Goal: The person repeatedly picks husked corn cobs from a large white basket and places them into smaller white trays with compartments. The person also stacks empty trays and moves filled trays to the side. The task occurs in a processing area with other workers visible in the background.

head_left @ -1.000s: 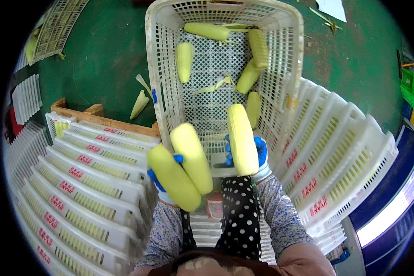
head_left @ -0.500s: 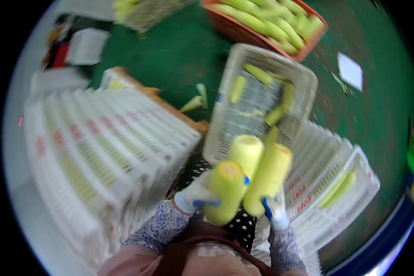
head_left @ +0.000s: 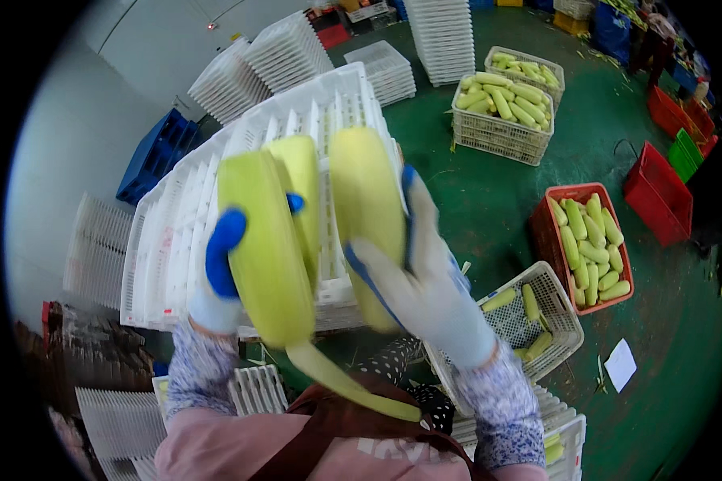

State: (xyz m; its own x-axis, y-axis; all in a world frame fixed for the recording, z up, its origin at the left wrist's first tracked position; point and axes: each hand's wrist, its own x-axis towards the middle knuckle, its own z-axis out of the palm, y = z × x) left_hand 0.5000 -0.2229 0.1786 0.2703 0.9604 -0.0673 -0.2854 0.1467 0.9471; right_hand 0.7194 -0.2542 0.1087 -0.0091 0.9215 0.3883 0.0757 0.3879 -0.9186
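Observation:
Both my hands wear white gloves with blue fingertips. My left hand is closed around two pale green ears of corn in the husk: a nearer ear and another ear just behind it. From the nearer ear's lower end a long husk leaf dangles toward my apron. My right hand grips a third ear of corn between thumb and fingers. All three ears are upright over a stack of white slotted plastic crates, whose top level lies behind them.
To the right, a whitish basket holds a few ears beside a full red crate. Two beige crates of corn stand farther off. White crate stacks line the back. A paper sheet lies on the green floor.
My view has swung left, and both hands have brought the ears from near the whitish basket to above the white crate stack. A loose husk leaf now shows hanging.

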